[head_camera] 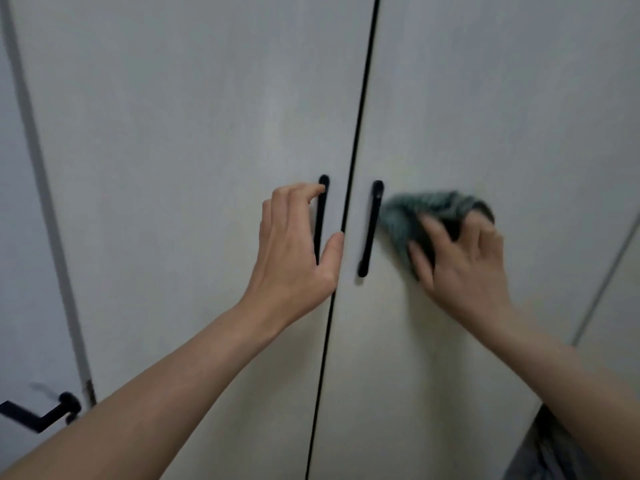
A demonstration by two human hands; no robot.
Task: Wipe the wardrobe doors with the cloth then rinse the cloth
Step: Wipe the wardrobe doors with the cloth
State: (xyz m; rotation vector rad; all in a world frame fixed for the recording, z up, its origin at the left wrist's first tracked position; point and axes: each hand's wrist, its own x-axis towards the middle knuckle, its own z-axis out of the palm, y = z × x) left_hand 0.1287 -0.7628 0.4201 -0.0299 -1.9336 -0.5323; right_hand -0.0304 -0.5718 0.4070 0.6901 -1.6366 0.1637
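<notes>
Two pale grey wardrobe doors fill the view, the left door [180, 168] and the right door [502, 116], split by a dark vertical gap. Each carries a black bar handle. My left hand [294, 251] curls its fingers over the top of the left handle [320, 230], with the thumb by the door's edge. My right hand [464, 268] holds a bunched dark green-grey cloth [408, 216] against the right door, just right of the right handle [370, 230]. The cloth and right hand are motion-blurred.
A further pale panel with a black lever handle [45, 412] stands at the lower left. A diagonal seam [609, 271] marks the wardrobe's right edge. Dark fabric [550, 452] shows at the bottom right.
</notes>
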